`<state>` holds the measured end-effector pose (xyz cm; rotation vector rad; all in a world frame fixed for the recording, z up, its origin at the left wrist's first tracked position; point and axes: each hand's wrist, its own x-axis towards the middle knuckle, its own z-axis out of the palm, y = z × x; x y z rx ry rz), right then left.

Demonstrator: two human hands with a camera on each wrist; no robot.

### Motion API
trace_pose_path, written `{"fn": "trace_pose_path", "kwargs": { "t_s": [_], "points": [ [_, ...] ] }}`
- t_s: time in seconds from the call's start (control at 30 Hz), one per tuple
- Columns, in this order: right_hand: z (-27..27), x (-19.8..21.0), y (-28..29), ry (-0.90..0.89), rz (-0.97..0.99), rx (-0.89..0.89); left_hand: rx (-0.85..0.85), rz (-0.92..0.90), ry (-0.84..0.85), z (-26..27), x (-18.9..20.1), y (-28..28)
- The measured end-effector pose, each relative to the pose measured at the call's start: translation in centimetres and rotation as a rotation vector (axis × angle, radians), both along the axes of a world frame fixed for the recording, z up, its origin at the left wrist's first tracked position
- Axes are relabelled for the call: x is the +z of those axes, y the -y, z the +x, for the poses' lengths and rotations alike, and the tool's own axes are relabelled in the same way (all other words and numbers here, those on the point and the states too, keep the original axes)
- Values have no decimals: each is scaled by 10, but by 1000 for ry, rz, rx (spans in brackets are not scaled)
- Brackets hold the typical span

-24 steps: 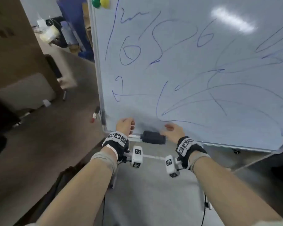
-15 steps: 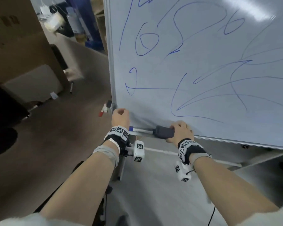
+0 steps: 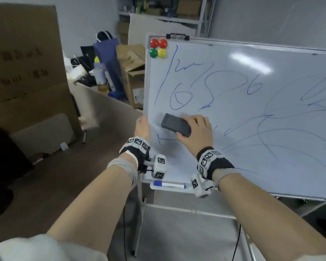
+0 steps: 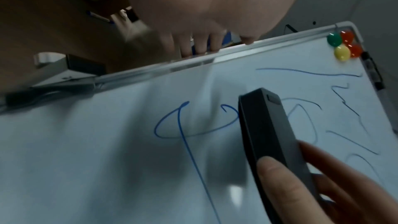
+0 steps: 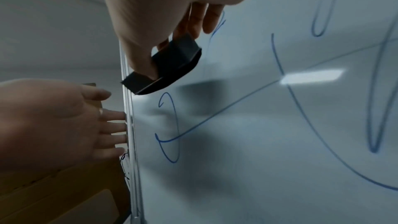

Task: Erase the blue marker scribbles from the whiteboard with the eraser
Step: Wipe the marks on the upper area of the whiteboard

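Your right hand [image 3: 195, 131] is wrapped round the dark grey oblong plastic eraser [image 3: 175, 125], thumb on its lower long edge and fingers over the upper one, the block held tilted with its felt face against the lower left part of the white glossy whiteboard [image 3: 252, 129], just above a looped blue marker scribble [image 4: 172, 125]. Your left hand [image 3: 142, 127] clasps the board's metal left frame [image 4: 193, 60], fingers hooked behind, thumb at the front. That eraser looks light and rigid, so a grip by the long sides should suit; the shiny surface is likely slippery, and the stand probably shifts under pressure. Blue lines cover most of the board. A blue-capped marker pen [image 3: 168, 184] lies in the tray below.
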<state>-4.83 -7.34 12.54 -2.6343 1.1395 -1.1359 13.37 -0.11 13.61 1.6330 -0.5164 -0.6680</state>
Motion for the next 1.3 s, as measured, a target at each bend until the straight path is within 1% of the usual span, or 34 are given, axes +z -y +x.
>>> {"fn": "trace_pose_path", "kwargs": {
  "t_s": [0.03, 0.1, 0.17, 0.3, 0.37, 0.43, 0.53, 0.6, 0.67, 0.7, 0.77, 0.83, 0.87, 0.9, 0.97, 1.0, 1.07, 1.1, 1.17, 1.2, 1.23, 1.3],
  "points": [
    [5, 1, 3, -20, -23, -9, -31, 15, -33, 5, -3, 0],
    [11, -8, 8, -79, -24, -2, -42, 43, -111, 9, -12, -3],
    [15, -27, 11, -132, -30, 61, -53, 40, -195, 8, -17, -8],
    [24, -71, 14, -303, -124, 206, -51, 6, -246, 8, -29, -8],
    [25, -80, 17, -328, -152, 237, -27, -3, -247, 9, -35, -3],
    [26, -65, 24, -257, -123, 197, 33, -15, -230, 9, -38, 4],
    [36, -12, 43, -58, -52, 84, 78, -15, -209, 1, -33, 12],
    [42, 16, 53, -11, -100, 95, 95, -33, -214, -9, -25, 13],
    [46, 17, 60, -24, -147, 162, 120, -46, -232, -8, -29, 17],
    [46, 7, 60, -42, -167, 215, 137, -52, -240, -6, -33, 19],
    [42, -28, 54, -135, -261, 359, 142, -74, -275, -4, -40, 18],
    [37, -62, 50, -250, -360, 494, 62, -89, -373, -1, -47, 17],
    [36, -72, 50, -278, -377, 537, 19, -98, -410, -1, -41, 14],
    [38, -74, 51, -293, -384, 563, -14, -107, -435, 1, -37, 12],
    [49, -64, 57, -308, -389, 578, -50, -128, -451, 8, -32, 13],
    [55, -54, 61, -283, -387, 559, -40, -102, -440, 13, -32, 12],
    [64, -28, 68, -180, -368, 460, -2, -32, -423, 23, -34, 13],
    [67, -13, 71, -131, -364, 407, 21, -15, -442, 29, -35, 15],
    [73, 19, 78, -67, -395, 326, 37, 53, -436, 40, -40, 25],
    [75, 35, 81, -40, -410, 288, 33, 90, -407, 39, -31, 26],
    [78, 50, 84, -6, -412, 248, 21, 86, -371, 37, -17, 27],
    [82, 75, 88, 74, -371, 159, 6, 40, -316, 39, 6, 39]
  ]
}}
